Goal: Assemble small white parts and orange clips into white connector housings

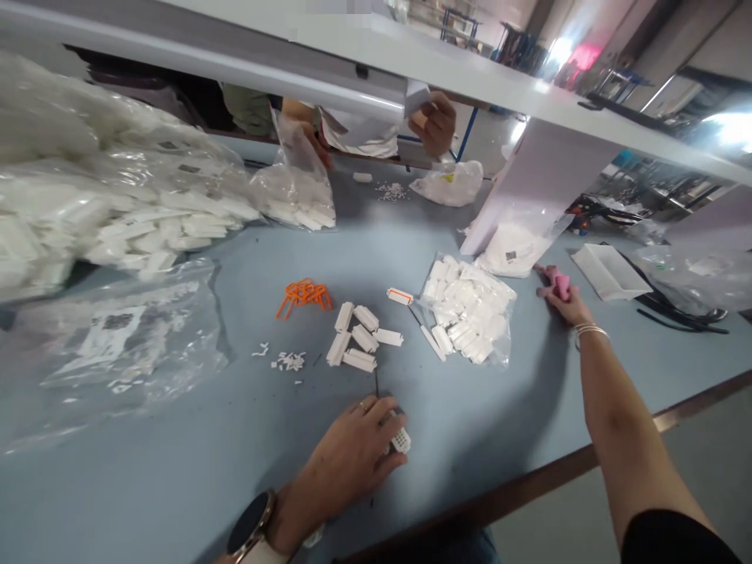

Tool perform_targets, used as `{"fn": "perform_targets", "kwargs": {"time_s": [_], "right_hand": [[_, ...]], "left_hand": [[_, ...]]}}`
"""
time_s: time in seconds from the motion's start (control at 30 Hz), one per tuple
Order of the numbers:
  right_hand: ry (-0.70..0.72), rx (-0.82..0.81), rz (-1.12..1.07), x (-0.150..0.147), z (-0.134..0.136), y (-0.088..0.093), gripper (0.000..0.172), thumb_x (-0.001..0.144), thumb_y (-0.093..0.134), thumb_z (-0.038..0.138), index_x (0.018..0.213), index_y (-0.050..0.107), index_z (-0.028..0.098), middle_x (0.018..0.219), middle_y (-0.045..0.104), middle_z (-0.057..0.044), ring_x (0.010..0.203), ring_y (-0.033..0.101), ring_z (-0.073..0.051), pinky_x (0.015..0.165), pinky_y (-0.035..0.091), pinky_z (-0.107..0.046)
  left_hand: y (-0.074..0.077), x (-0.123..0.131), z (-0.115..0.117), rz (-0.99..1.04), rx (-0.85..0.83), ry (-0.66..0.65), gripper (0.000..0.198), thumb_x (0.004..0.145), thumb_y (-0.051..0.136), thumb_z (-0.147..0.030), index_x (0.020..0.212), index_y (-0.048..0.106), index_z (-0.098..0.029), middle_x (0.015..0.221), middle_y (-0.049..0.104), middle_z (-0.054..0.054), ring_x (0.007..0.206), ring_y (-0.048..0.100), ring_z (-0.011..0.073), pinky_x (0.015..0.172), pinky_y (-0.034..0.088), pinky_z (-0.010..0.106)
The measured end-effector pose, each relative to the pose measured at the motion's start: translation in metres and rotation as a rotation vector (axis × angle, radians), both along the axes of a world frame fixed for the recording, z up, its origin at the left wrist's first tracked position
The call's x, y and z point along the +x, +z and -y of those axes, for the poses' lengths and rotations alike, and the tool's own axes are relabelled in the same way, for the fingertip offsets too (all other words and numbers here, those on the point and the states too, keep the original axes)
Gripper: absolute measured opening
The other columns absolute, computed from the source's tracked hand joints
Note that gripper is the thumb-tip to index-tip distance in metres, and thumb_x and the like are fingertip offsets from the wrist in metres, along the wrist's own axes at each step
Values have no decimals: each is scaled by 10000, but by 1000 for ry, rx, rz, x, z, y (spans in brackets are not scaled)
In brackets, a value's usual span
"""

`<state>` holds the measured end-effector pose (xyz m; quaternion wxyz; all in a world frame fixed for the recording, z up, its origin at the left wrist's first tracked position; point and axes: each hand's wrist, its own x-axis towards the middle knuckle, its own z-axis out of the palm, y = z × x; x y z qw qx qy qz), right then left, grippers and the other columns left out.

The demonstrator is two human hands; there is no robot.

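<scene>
My left hand point(363, 442), with a watch on its wrist, is closed round a white plastic piece with a grid of small holes point(401, 440) just above the blue-grey table point(446, 478). Its fingers cover most of the piece. Far to the right, my right hand point(571, 305) has its fingers closed on a pink object point(555, 283) whose kind I cannot make out. Several white plastic housings point(364, 338) lie beyond my left hand, beside orange frames point(304, 296) and tiny white bits point(289, 361). One white piece with an orange frame point(399, 296) lies apart.
A bag of white parts point(470, 309) lies between my hands. Large plastic bags point(117, 204) fill the left side. A white tray point(611, 270) and black tubing point(681, 309) are at right. Across the table, under a shelf point(329, 47), another person's hand point(435, 124) holds something white.
</scene>
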<state>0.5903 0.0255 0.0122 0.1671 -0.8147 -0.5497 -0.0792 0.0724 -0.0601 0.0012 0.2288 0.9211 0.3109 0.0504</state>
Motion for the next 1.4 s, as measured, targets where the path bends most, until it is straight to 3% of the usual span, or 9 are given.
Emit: {"fn": "perform_targets", "kwargs": {"time_s": [0.17, 0.33, 0.57, 0.63, 0.7, 0.83, 1.0, 1.2, 1.4], "right_hand": [[-37, -43, 23, -29, 16, -24, 358, 730, 477, 369, 930, 617, 107, 847, 655, -169, 823, 593, -295, 747, 434, -421], [-198, -23, -104, -32, 41, -16, 415, 756, 402, 404, 968, 609, 114, 767, 657, -135, 664, 594, -254, 601, 440, -357], [-48, -173, 69, -38, 46, 1, 502, 662, 571, 384, 1072, 602, 96, 1049, 635, -196, 1078, 541, -362, 932, 385, -478], [-31, -68, 142, -63, 40, 14, 619, 641, 623, 391, 1157, 549, 57, 1194, 547, -247, 1224, 404, -405, 1003, 307, -531], [67, 140, 173, -98, 33, 31, 505, 741, 548, 348, 1178, 536, 96, 1329, 443, -226, 1283, 348, -355, 1028, 306, -494], [429, 349, 79, -188, 20, 57, 275, 829, 453, 229, 1066, 585, 186, 1250, 552, -119, 1170, 507, -248, 976, 409, -426], [949, -19, -74, -295, 0, 43, 255, 853, 424, 167, 1031, 605, 195, 1108, 661, -49, 1005, 622, -152, 895, 473, -277], [724, -349, -121, -370, -31, 22, 285, 888, 453, 344, 1082, 597, 195, 1014, 683, -79, 914, 645, -206, 760, 471, -292], [698, -415, -463, -381, -53, 6, 415, 733, 663, 332, 1112, 569, 189, 848, 688, -24, 772, 631, -158, 685, 447, -245]], "left_hand": [[-4, -1, 0, 2, 5, -5, 262, 786, 627, -319, 1020, 576, -213, 1090, 572, 82, 925, 534, 240, 780, 462, 378], [-1, 0, -1, 31, 22, -18, 289, 781, 639, -380, 1010, 590, -211, 1053, 587, 80, 905, 547, 239, 773, 476, 386], [7, -5, -4, 257, 12, 9, 242, 842, 557, -390, 998, 614, -213, 1101, 593, 93, 969, 575, 228, 826, 500, 376], [9, -9, -5, 413, 17, 65, 232, 880, 499, -370, 990, 611, -199, 1087, 609, 102, 967, 589, 208, 812, 510, 341], [10, -14, -8, 580, 18, 146, 220, 904, 457, -335, 938, 614, -185, 1001, 641, 100, 915, 611, 187, 765, 520, 312], [7, -21, -15, 846, 6, 438, 296, 918, 405, -321, 747, 600, -179, 755, 658, 49, 702, 620, 145, 632, 504, 263], [-2, -18, -16, 970, -132, 843, 439, 899, 391, -443, 598, 567, -176, 558, 595, 6, 535, 552, 124, 539, 454, 231], [-4, -12, -8, 875, -207, 786, 477, 879, 391, -471, 541, 548, -173, 486, 543, -8, 461, 501, 114, 480, 404, 224], [3, -25, -23, 931, -206, 917, 501, 844, 397, -550, 540, 549, -182, 498, 569, 9, 491, 526, 134, 506, 434, 246]]}}
